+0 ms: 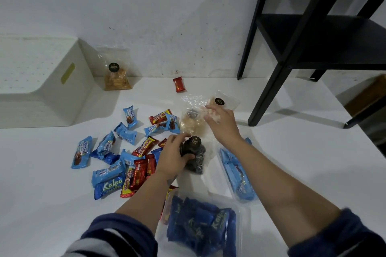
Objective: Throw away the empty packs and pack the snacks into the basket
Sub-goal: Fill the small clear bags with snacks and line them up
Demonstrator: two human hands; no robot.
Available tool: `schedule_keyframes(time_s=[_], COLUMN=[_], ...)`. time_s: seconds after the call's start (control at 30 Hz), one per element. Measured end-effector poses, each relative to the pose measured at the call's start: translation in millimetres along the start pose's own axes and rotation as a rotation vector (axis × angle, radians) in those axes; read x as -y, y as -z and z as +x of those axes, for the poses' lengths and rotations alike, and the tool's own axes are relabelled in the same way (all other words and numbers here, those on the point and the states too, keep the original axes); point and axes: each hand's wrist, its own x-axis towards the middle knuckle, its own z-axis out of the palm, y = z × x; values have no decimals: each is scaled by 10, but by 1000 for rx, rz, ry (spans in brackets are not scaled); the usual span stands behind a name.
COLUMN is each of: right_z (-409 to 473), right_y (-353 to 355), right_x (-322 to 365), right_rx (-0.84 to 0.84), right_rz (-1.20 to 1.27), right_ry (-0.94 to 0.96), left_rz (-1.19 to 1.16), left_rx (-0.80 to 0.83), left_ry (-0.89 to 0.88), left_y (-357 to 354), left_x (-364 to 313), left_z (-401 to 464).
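Note:
My left hand (172,157) grips a clear bag of dark chocolate cookies (195,156) on the white surface. My right hand (222,124) pinches a crumpled clear plastic pack (208,102) with a black sticker, just above a clear bag of pale cookies (191,125). Several blue and red snack bars (125,152) lie scattered to the left. A clear container (201,227) holding blue Kalpa bars sits near me, between my forearms. Another clear tub (237,175) with light blue packs lies under my right forearm.
A white box with a yellow-green handle slot (41,81) stands at the back left. A bag of crackers (116,73) leans on the wall beside it. One red bar (179,84) lies alone near the wall. A black shelf frame (302,48) stands at the right.

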Motion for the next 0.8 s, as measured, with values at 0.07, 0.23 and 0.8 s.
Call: schedule_keyframes(time_s=[0.07,0.23,0.8], right_z=[-147,-214,1688], right_y=[-72,-309,-1390], right_x=[-31,21,1034], right_rx=[-22,87,103], right_rz=[72,46,18], right_ry=[7,-33,-6], left_rz=[-14,-67,585], left_rx=[-102,-216,193], left_ry=[-19,-81,221], left_y=[5,113,1483], left_x=[-40,-154,1133], left_z=[39,134,1145])
